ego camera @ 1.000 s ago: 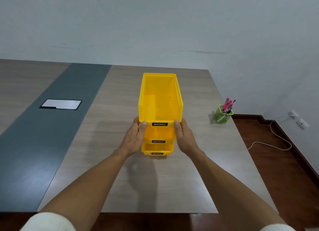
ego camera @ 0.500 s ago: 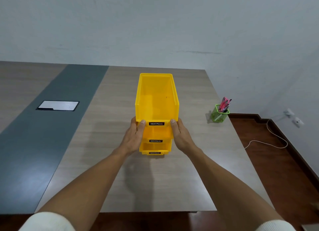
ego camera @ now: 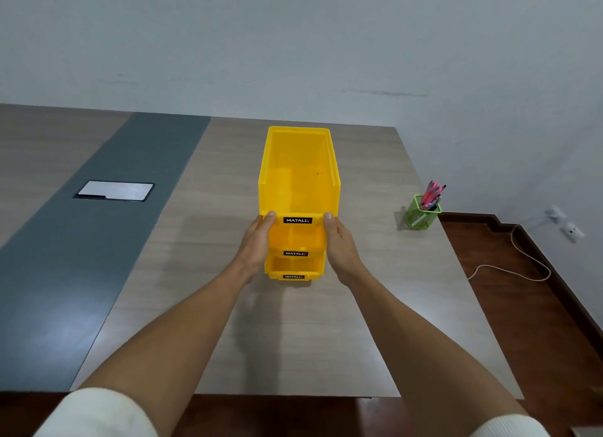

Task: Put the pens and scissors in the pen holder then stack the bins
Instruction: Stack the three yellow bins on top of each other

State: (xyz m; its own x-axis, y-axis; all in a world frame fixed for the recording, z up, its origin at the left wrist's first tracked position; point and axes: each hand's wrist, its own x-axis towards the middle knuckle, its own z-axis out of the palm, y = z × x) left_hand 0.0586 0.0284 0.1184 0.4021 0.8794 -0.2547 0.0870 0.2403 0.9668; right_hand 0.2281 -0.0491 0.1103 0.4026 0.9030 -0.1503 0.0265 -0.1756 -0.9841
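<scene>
Three yellow bins stand stacked in the middle of the table, each with a black label on its front lip. The top bin point(ego camera: 298, 172) is empty inside. My left hand point(ego camera: 256, 244) presses the stack's left side, thumb on the top bin's front lip. My right hand point(ego camera: 341, 245) does the same on the right side. The middle bin point(ego camera: 295, 240) and bottom bin point(ego camera: 292, 267) show only their fronts between my palms. A green mesh pen holder point(ego camera: 422, 213) stands near the table's right edge, with pink and dark pens point(ego camera: 432, 193) sticking out; scissors are not distinguishable.
The wooden table point(ego camera: 293, 338) has a grey strip point(ego camera: 81, 257) on the left with a metal cable hatch point(ego camera: 115, 191). The right table edge drops to a dark wood floor, where a white cable point(ego camera: 522, 260) runs to wall sockets.
The view has shifted slightly, so the stack and pen holder sit a little left in frame. My hands stay on the stack's sides in the same grip.
</scene>
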